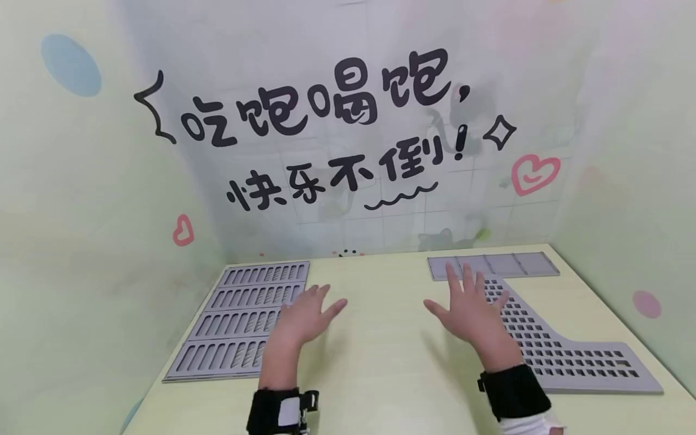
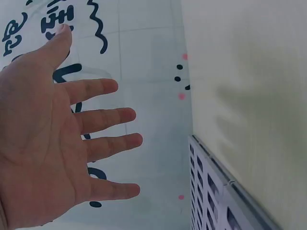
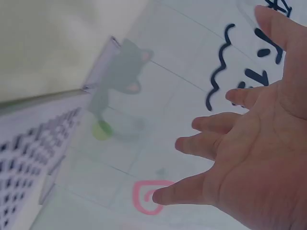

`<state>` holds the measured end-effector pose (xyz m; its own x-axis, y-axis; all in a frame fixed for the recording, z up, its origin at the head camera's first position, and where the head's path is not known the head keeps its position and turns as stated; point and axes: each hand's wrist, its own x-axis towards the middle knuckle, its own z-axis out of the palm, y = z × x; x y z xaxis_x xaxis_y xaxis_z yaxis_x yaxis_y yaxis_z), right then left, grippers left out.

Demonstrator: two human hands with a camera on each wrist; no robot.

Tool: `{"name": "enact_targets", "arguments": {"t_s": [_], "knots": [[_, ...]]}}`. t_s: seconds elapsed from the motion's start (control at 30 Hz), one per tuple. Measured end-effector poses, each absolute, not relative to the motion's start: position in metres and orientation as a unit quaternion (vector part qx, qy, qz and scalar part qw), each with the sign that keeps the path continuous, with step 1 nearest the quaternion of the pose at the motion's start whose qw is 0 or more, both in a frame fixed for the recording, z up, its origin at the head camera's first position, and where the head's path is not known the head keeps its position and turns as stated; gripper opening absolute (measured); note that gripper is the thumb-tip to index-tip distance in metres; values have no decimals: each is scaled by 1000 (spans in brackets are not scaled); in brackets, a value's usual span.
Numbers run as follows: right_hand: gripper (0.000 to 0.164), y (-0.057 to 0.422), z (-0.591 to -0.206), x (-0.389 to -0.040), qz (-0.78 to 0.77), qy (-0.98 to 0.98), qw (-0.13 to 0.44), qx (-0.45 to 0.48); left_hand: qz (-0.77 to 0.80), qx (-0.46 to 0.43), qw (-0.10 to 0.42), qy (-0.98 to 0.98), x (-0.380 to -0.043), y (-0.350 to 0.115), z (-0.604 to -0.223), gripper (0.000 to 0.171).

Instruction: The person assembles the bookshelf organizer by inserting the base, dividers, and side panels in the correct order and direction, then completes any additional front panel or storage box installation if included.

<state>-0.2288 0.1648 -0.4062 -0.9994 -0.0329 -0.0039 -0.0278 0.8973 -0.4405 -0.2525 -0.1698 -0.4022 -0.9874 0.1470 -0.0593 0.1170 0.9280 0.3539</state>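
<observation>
My left hand [image 1: 306,315] hovers above the table with its fingers spread, close to the inner edge of the slotted grey rack [image 1: 231,323] on the left. Its bare palm shows in the left wrist view, holding nothing. On the other side, my right hand [image 1: 472,311] is raised with straight, spread fingers and overlaps the grey perforated panel [image 1: 571,362] in the head view. That panel is roughly L-shaped and full of small square holes. Behind it lies a flat grey tray [image 1: 511,264] divided into several sections. The right palm [image 3: 264,153] also holds nothing.
A pale wooden table [image 1: 375,362] lies beneath both hands. A printed backdrop [image 1: 326,229] with large black characters rises at its back edge, and pale side walls flank it. Black straps [image 1: 516,391] wrap both wrists.
</observation>
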Motion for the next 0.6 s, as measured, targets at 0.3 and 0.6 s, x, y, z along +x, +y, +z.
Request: {"name": "enact_targets", "arguments": {"t_s": [0.3, 0.6], "knots": [[101, 186, -375, -238, -234, 972, -12, -3, 229, 86, 52, 968, -272, -206, -393, 80], [79, 224, -379, -256, -284, 959, 0, -23, 198, 28, 112, 973, -282, -222, -408, 82]]}}
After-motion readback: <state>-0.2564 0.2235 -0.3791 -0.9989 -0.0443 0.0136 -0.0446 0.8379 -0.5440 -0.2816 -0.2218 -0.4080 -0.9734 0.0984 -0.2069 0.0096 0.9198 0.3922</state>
